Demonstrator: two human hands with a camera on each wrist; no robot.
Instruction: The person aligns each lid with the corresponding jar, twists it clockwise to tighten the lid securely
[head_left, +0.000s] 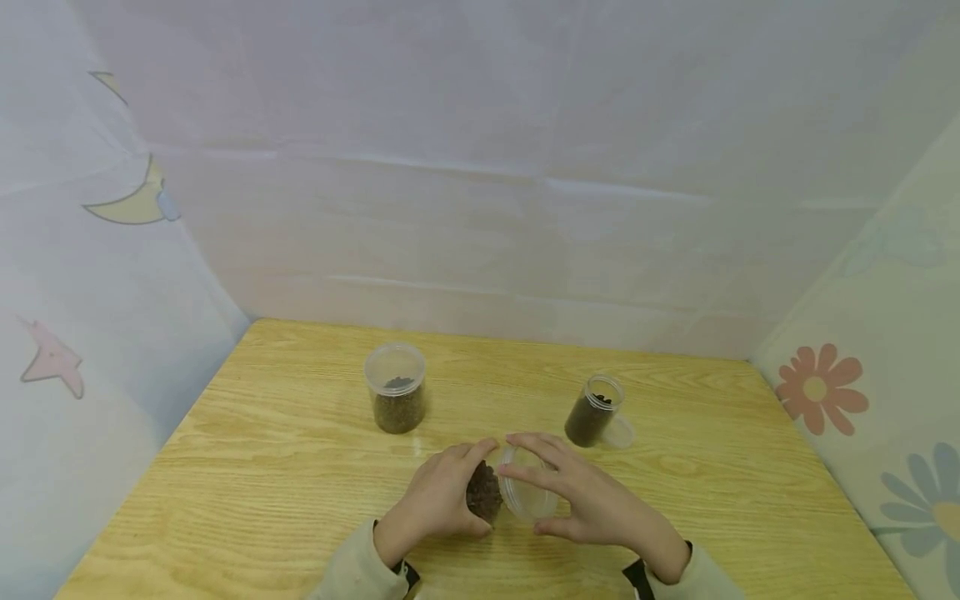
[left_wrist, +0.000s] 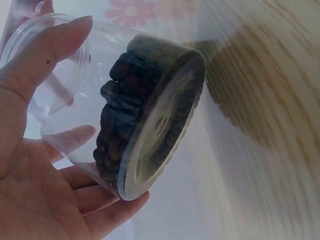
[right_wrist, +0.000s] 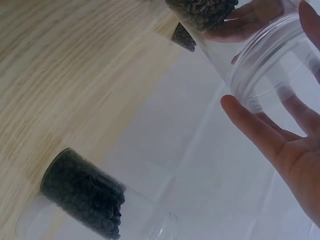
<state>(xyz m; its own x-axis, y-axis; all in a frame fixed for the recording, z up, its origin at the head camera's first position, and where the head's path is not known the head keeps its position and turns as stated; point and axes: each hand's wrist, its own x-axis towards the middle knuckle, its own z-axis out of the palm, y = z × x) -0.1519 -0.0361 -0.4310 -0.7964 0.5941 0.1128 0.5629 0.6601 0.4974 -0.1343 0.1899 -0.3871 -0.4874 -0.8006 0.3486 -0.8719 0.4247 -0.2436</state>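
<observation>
My left hand [head_left: 442, 496] curls round a clear plastic jar [left_wrist: 112, 45], part-filled with dark brown bean-like pieces [left_wrist: 135, 105]. The jar is tilted, its base towards the wood tabletop and its mouth towards my right hand [head_left: 588, 496]. My right thumb and fingers curve round the clear lid [right_wrist: 265, 60] at that mouth. Through the plastic, fingers of both hands show. Behind my right hand stands a narrower open jar [head_left: 590, 417] of dark pieces, with a flat clear lid [head_left: 619, 432] beside it.
Farther back on the left stands a wide clear jar [head_left: 397, 408], part-filled with dark grains. The wooden table [head_left: 262, 467] ends at a pale cloth backdrop [head_left: 487, 250], with patterned cloth along both sides.
</observation>
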